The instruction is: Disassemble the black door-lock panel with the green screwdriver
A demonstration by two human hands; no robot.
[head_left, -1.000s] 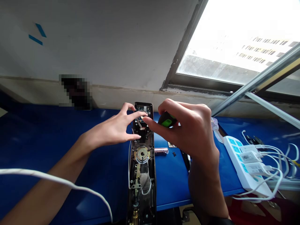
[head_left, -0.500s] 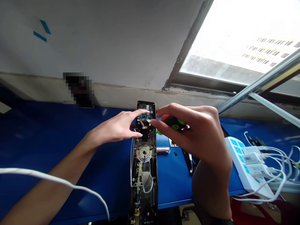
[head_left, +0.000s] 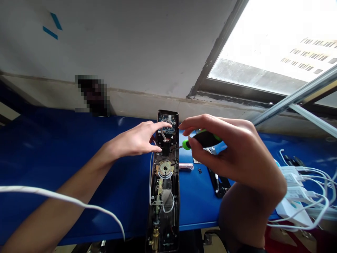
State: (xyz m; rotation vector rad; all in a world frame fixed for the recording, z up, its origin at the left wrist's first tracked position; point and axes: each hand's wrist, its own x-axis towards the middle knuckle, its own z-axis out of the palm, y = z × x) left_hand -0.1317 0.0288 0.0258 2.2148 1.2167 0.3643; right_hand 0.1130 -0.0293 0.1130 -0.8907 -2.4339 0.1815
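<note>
A long black open housing (head_left: 177,196), which looks like a door lock body, points away from me. A blue circuit board (head_left: 165,128), a round metal disc (head_left: 165,169) and a brass cylinder (head_left: 156,237) sit inside it. My left hand (head_left: 134,138) reaches in from the left, index finger over the board and thumb on the black part below, with a gap between them. In my right hand (head_left: 237,151) is a screwdriver (head_left: 207,139) with a black and green handle. Its shaft slants left into the housing, the tip close to the right side, below the board.
On the blue table (head_left: 126,196) right of the housing lie a pink wrapped cylinder (head_left: 186,167), small black screws (head_left: 200,171) and a black part (head_left: 218,181). White chargers (head_left: 297,193) with cables crowd the right. A white cable (head_left: 65,200) crosses my left forearm.
My right hand has shifted right and its fingers have spread, so more of the screwdriver shows. My left hand stays over the board. The whole view has shifted slightly.
</note>
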